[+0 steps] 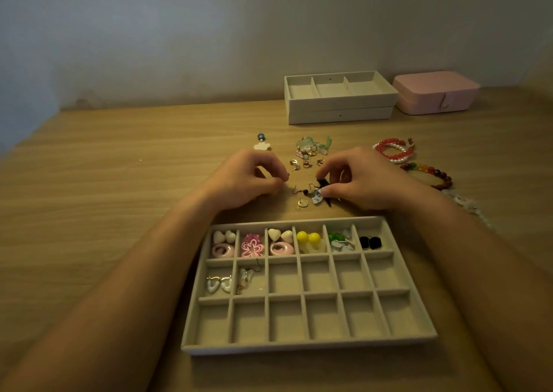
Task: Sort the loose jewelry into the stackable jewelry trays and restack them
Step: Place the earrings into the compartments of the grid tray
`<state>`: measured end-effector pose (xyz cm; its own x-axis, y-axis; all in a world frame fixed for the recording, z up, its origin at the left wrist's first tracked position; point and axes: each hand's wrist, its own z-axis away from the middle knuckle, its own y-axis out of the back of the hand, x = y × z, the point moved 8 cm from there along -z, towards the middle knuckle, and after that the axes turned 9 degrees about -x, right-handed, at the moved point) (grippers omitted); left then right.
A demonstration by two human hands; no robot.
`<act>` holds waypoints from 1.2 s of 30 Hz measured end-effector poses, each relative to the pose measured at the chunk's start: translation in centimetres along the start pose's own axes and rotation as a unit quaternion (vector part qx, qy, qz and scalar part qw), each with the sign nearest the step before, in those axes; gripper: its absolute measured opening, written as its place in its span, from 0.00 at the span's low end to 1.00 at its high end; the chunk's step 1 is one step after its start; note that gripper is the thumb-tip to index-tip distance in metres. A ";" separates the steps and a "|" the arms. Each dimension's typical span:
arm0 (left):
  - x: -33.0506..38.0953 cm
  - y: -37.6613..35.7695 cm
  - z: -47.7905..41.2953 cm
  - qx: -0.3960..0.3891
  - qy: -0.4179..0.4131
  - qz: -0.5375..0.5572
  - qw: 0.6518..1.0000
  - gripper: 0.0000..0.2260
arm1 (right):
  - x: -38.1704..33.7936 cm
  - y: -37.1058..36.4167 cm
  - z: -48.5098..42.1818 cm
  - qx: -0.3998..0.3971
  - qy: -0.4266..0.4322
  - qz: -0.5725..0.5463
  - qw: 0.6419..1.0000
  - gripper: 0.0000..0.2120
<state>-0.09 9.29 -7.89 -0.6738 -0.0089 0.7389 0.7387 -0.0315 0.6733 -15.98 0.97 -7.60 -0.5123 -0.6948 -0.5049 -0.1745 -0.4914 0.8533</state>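
Behind tray (308,345), right hand (363,179) pinches dark earring (324,184).

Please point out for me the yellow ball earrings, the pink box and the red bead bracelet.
yellow ball earrings (302,236), head view, on the left ball.
pink box (435,91), head view, on the top of its lid.
red bead bracelet (380,149), head view, on its left beads.
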 end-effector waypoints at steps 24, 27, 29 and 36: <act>0.0 -0.1 0.0 0.013 0.000 -0.005 1.000 0.10 | 2.2 2.4 1.2 0.106 0.017 -0.357 0.928 0.10; 0.3 -0.3 0.0 0.001 -0.001 -0.016 1.000 0.10 | 2.1 3.0 1.4 0.134 0.032 -0.404 0.904 0.08; 0.4 -0.5 0.0 -0.011 -0.002 -0.026 1.000 0.10 | 1.9 3.0 1.4 0.132 0.033 -0.402 0.906 0.08; 1.0 -1.0 -0.4 -0.025 -0.015 -0.059 0.998 0.08 | 0.9 1.4 1.0 0.097 0.005 -0.275 0.956 0.11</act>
<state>-1.50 8.90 -7.89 -0.7549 0.0279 0.6553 0.6518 -0.0796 0.7542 -17.53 0.20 -6.77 -0.2898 -0.3641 -0.8851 -0.5691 -0.6780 0.4653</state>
